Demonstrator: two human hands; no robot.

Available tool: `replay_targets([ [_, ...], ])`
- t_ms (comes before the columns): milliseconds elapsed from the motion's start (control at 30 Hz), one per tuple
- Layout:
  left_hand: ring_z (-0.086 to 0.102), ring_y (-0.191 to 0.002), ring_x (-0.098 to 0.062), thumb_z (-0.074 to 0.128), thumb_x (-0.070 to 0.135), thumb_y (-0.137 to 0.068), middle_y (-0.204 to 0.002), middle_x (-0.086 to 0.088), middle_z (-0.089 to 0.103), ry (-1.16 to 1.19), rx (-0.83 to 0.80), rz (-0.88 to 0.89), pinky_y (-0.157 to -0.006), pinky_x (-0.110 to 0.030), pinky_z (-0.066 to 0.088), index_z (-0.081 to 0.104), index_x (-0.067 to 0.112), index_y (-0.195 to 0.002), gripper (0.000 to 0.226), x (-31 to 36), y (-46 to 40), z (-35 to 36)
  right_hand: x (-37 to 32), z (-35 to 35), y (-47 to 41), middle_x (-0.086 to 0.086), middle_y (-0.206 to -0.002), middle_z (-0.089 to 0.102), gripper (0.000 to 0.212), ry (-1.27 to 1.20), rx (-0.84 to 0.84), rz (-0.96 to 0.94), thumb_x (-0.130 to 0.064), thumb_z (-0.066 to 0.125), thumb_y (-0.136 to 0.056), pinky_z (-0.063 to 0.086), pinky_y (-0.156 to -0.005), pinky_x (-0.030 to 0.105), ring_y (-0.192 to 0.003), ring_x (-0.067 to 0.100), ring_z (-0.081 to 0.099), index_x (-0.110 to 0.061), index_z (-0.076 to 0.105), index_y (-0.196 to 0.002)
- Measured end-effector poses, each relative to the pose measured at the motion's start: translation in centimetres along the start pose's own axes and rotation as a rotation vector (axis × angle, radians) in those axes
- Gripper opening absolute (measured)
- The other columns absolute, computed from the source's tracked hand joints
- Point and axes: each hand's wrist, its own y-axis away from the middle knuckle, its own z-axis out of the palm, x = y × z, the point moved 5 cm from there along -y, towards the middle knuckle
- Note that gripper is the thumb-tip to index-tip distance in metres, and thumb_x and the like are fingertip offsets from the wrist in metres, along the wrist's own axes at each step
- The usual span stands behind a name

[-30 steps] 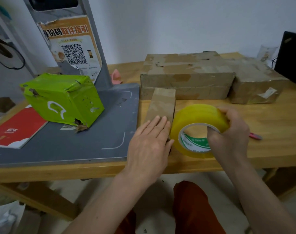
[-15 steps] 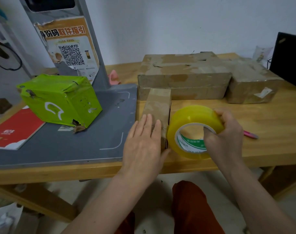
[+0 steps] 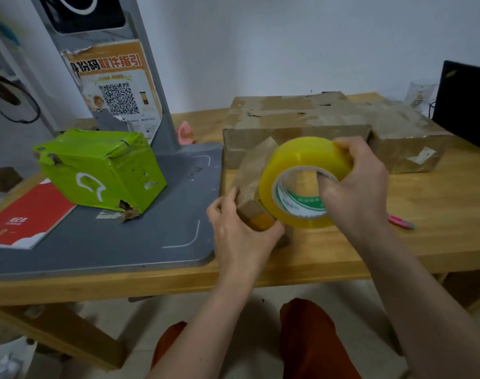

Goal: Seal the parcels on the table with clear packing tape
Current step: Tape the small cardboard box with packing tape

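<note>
Our left hand (image 3: pixel 241 228) grips the near end of the small brown parcel (image 3: pixel 254 173), tilted up near the worktop's (image 3: pixel 438 214) front edge; our right hand (image 3: pixel 354 181) holds the tape roll (image 3: pixel 296 170), fingers through its core, pressed against the parcel. The strip could wrinkle or stick crooked if the parcel twists in our grip. Two bigger cardboard parcels (image 3: pixel 301 132) sit close behind, crowding the roll's path. A green box (image 3: pixel 102 170) rests on the grey platform (image 3: pixel 151 231) toward the left edge.

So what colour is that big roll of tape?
Yellow, seen from the head view: the tape roll.
</note>
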Motion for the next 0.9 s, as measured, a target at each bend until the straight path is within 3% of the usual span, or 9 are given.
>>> replay_targets([
  [67, 0.030, -0.117, 0.000, 0.087, 0.041, -0.067, -0.142, 0.006, 0.029, 0.107, -0.040, -0.082, -0.094, -0.017, 0.029, 0.033, 0.026, -0.149, 0.100, -0.4, 0.1, 1.2, -1.0, 0.3, -1.2, -0.006, -0.103, 0.052, 0.050, 0.103, -0.051, -0.010, -0.013, 0.074, -0.076, 0.043, -0.078, 0.029, -0.093, 0.014, 0.050, -0.016, 0.057, -0.122],
  [133, 0.033, -0.127, -0.006, 0.086, 0.044, -0.068, -0.141, 0.007, 0.030, 0.131, -0.035, -0.129, -0.095, -0.018, 0.028, 0.032, 0.024, -0.149, 0.100, -1.1, 0.3, 1.7, -1.3, 1.0, -1.8, -0.006, -0.106, 0.050, 0.051, 0.179, -0.110, -0.027, -0.013, 0.072, -0.079, 0.040, -0.082, 0.030, -0.098, 0.014, 0.047, -0.016, 0.055, -0.126],
  [267, 0.029, -0.138, -0.012, 0.079, 0.054, -0.071, -0.145, 0.006, 0.039, -0.095, 0.002, 0.053, -0.109, -0.029, 0.032, 0.040, 0.020, -0.145, 0.091, -0.8, -0.2, 1.1, -0.9, 1.7, -1.9, -0.008, -0.110, 0.049, 0.052, 0.180, -0.133, -0.028, -0.013, 0.071, -0.081, 0.036, -0.082, 0.025, -0.102, 0.011, 0.047, -0.018, 0.052, -0.129],
  [333, 0.037, -0.132, -0.009, 0.082, 0.043, -0.074, -0.138, 0.012, 0.046, 0.017, 0.012, 0.095, -0.110, -0.031, 0.036, 0.044, 0.024, -0.142, 0.080, -0.6, -0.2, 1.0, -0.6, 1.7, -1.8, -0.009, -0.118, 0.052, 0.060, 0.058, -0.155, 0.006, -0.016, 0.074, -0.081, 0.039, -0.082, 0.021, -0.106, 0.007, 0.048, -0.023, 0.047, -0.134],
  [433, 0.043, -0.128, -0.012, 0.083, 0.026, -0.074, -0.133, 0.010, 0.052, 0.221, 0.041, -0.022, -0.110, -0.040, 0.038, 0.047, 0.028, -0.139, 0.074, -1.4, -0.2, 1.3, 1.1, 2.8, -0.6, -0.004, -0.122, 0.054, 0.074, -0.262, -0.226, 0.169, -0.028, 0.082, -0.076, 0.048, -0.086, 0.024, -0.107, 0.008, 0.055, -0.029, 0.040, -0.137],
  [533, 0.049, -0.121, -0.017, 0.071, 0.034, -0.069, -0.124, 0.006, 0.056, 0.369, 0.059, -0.122, -0.105, -0.049, 0.041, 0.050, 0.031, -0.126, 0.062, -2.7, -0.6, 1.4, 2.8, 5.8, 1.8, -0.004, -0.114, 0.065, 0.059, -0.324, -0.353, 0.307, -0.027, 0.085, -0.073, 0.055, -0.086, 0.032, -0.104, 0.011, 0.063, -0.021, 0.053, -0.122],
  [633, 0.053, -0.114, -0.016, 0.063, 0.033, -0.070, -0.118, 0.000, 0.056, 0.447, 0.021, -0.162, -0.101, -0.045, 0.045, 0.049, 0.038, -0.106, 0.039, -3.6, -0.7, 1.3, 2.8, 8.4, 2.9, -0.002, -0.105, 0.067, 0.045, -0.283, -0.447, 0.299, -0.029, 0.083, -0.074, 0.057, -0.085, 0.039, -0.096, 0.011, 0.064, -0.020, 0.058, -0.110],
  [700, 0.054, -0.112, -0.016, 0.063, 0.026, -0.076, -0.118, -0.002, 0.055, 0.457, 0.033, -0.143, -0.098, -0.040, 0.047, 0.050, 0.037, -0.107, 0.036, -3.9, -0.6, 1.2, 2.3, 9.2, 2.7, 0.001, -0.102, 0.064, 0.039, -0.255, -0.418, 0.301, -0.030, 0.079, -0.077, 0.057, -0.080, 0.038, -0.092, 0.013, 0.062, -0.020, 0.055, -0.106],
  [900, 0.052, -0.114, -0.020, 0.063, 0.013, -0.088, -0.119, -0.001, 0.053, 0.447, 0.085, -0.136, -0.103, -0.049, 0.044, 0.051, 0.022, -0.124, 0.039, -4.2, -0.7, 1.8, 2.2, 9.5, 3.0, 0.004, -0.097, 0.062, 0.036, -0.216, -0.271, 0.304, -0.033, 0.076, -0.080, 0.051, -0.063, 0.021, -0.084, 0.013, 0.061, -0.014, 0.053, -0.101],
])
